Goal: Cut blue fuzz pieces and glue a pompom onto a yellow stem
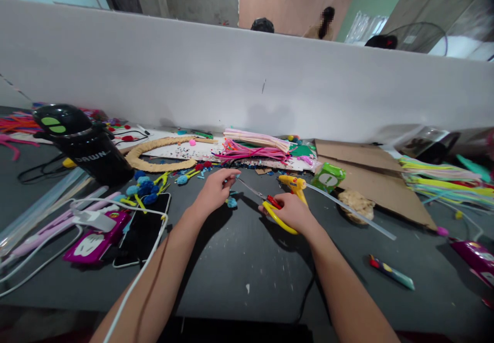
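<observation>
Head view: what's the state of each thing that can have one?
Yellow-and-red-handled metal scissors: held in right hand; blade opening unclear.
Yellow plastic glue gun: clear stick in its rear; power unclear.
Black bottle with green marks: upright, lid on.
White-edged black phone: flat, screen dark.
Tan wrapped horseshoe shape: gap facing right.

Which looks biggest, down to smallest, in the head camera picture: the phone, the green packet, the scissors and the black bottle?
1. Black bottle
2. Phone
3. Scissors and green packet, unsure: the scissors look longer but thin, and the right hand covers part of them.
</observation>
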Tool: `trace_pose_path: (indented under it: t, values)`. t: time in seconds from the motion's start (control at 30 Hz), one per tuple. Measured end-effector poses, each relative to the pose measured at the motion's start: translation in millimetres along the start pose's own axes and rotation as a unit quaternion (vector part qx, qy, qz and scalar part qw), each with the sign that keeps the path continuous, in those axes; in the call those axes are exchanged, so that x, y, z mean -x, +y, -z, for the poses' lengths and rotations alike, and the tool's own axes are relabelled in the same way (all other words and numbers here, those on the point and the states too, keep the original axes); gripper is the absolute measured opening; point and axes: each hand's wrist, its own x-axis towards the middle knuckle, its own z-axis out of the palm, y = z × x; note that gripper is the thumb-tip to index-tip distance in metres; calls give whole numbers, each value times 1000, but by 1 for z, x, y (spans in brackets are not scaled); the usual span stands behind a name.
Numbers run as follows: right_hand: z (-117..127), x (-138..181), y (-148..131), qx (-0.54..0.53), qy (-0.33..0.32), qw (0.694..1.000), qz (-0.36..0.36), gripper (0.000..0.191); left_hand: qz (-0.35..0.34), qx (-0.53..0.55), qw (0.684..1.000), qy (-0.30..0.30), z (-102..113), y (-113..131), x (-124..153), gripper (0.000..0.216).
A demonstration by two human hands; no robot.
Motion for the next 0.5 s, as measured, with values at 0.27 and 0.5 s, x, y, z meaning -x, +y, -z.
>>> trace_pose_path:
  t: [0.27,0.5]
  values:
    - [0,0,0,-4,2,1000,6,53,-4,0,1000,-5,1,0,0,28]
    - [-2,0,0,-13,-1,1000,6,50,-3,4,1000,-12,0,-1,0,27]
